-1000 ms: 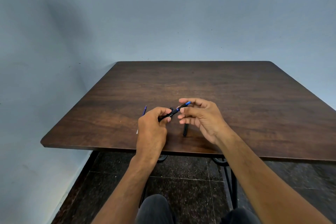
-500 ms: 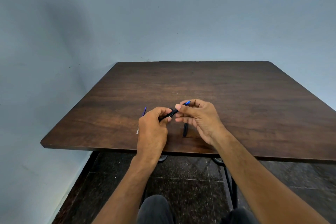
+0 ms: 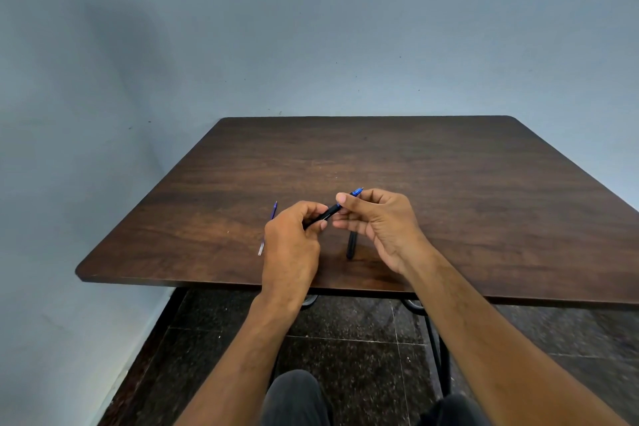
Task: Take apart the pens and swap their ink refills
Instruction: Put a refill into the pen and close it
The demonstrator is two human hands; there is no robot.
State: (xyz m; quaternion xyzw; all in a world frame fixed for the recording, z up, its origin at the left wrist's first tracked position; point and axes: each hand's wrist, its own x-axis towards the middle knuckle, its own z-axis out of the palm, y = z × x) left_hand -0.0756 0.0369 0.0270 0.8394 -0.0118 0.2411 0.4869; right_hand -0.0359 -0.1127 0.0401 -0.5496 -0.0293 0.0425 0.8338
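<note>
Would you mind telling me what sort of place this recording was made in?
Probably a plain indoor room, at home or in a small workspace; I cannot tell which. A dark wood-grain table stands against a bare blue-grey wall, over a dark speckled tile floor.

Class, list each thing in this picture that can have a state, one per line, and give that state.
Left hand: curled round the black pen barrel's lower end.
Right hand: pinching the pen's blue end.
Black pen: held above the table between both hands, tilted.
Loose refill: lying on the table, left of the hands, untouched.
Second black pen part: lying on the table below the right hand.
Table: bearing the loose parts.
</note>
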